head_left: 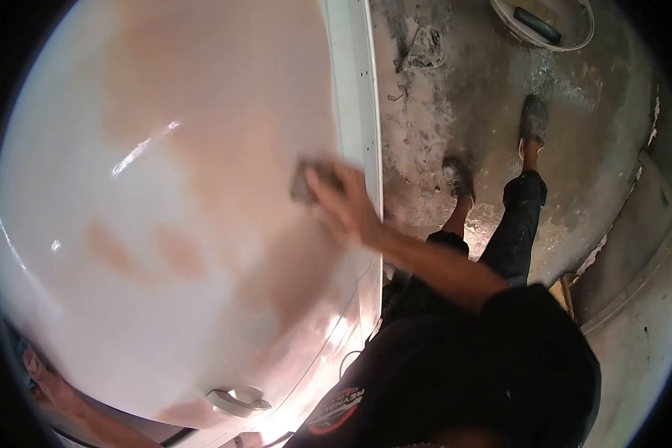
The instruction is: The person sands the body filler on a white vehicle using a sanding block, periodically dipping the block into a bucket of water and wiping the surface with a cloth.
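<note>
My right hand (pixel 343 205) is closed around a dark grey sanding pad (pixel 303 183), held against a white car door panel (pixel 127 216); hand and pad are smeared by motion. Dull pinkish-brown patches cover much of the panel, with glossy white between them. At the lower left edge of the view, my left hand (pixel 43 379) is by the door's far edge, its fingers curled near something bluish that I cannot make out. A door handle (pixel 239 402) sits low on the panel.
On the wet, stained floor (pixel 493 142) stands a white bucket (pixel 581 37) with a dark block inside. My shoes (pixel 534 119) are on the floor beside the door's edge (pixel 373 112). A pale curved panel (pixel 642 299) is at the right.
</note>
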`<action>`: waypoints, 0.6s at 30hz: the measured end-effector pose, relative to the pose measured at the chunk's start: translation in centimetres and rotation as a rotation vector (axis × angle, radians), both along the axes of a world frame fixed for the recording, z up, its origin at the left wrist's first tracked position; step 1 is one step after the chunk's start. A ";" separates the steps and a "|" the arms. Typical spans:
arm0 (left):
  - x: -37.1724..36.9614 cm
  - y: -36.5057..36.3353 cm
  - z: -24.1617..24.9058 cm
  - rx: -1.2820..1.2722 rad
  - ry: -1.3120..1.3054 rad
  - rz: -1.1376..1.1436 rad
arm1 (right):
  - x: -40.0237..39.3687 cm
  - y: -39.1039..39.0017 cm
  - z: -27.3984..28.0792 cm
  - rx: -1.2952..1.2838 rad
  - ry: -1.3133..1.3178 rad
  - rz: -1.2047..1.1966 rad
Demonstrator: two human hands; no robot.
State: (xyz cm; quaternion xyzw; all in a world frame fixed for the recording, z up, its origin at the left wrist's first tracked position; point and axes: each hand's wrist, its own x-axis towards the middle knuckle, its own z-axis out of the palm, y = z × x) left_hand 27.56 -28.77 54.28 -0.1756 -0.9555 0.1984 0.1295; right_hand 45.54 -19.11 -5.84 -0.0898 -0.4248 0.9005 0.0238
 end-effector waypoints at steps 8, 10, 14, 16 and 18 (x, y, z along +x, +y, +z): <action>-0.8 -0.2 -0.9 -0.048 0.119 -0.173 | -15.7 6.8 -4.9 0.480 0.069 -0.383; -0.3 -0.9 -1.6 -0.061 0.125 -0.163 | -22.0 9.7 -6.6 0.429 0.025 -0.388; -1.1 6.7 -8.4 -0.154 -0.106 -0.361 | -14.9 5.4 -3.7 0.563 0.084 -0.447; -1.7 7.5 -8.8 -0.268 -0.155 -0.431 | -8.2 3.1 -1.3 0.476 0.258 -0.380; -1.1 7.3 -9.3 -0.245 -0.103 -0.398 | -2.9 1.8 0.8 0.521 0.328 -0.271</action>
